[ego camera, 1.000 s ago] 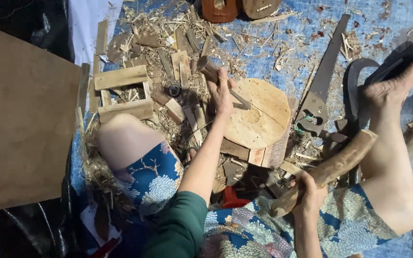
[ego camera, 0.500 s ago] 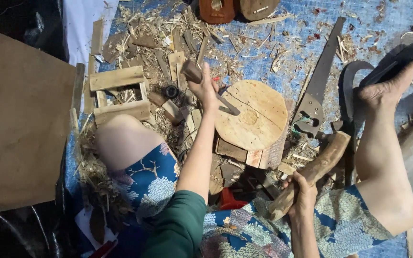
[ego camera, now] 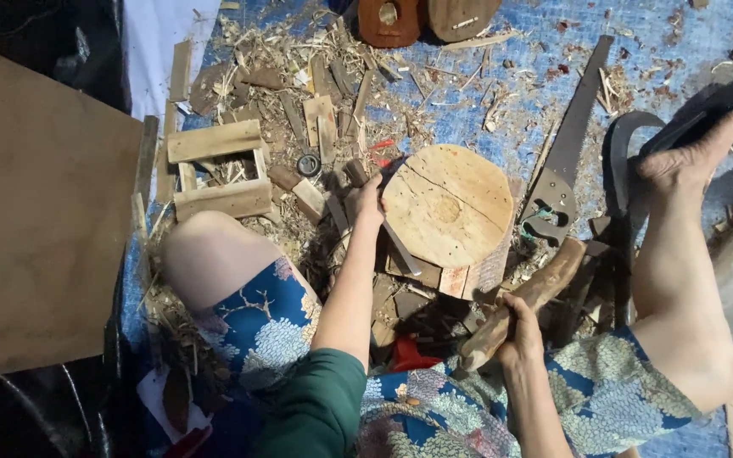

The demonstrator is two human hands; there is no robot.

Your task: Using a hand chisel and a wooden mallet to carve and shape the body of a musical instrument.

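Note:
My left hand (ego camera: 365, 202) is closed on a wooden-handled chisel (ego camera: 400, 248) at the left edge of a round wooden block (ego camera: 451, 203). The chisel's handle sticks up above my fingers and its blade slants down along the block's side. My right hand (ego camera: 519, 337) grips the lower end of a thick wooden club (ego camera: 536, 293), which lies tilted just right of the block's base. I sit on a blue tarp (ego camera: 502, 102) with the block between my bare knees.
A handsaw (ego camera: 563, 165) lies right of the block. A small wooden frame (ego camera: 214, 170) and several offcuts and shavings lie at the left. A large plywood board (ego camera: 36, 220) stands at far left. My right foot wears a black sandal (ego camera: 706, 106).
My left hand has slid with the chisel from over the block's top to its left edge. The club in my right hand has shifted slightly left, closer to the block.

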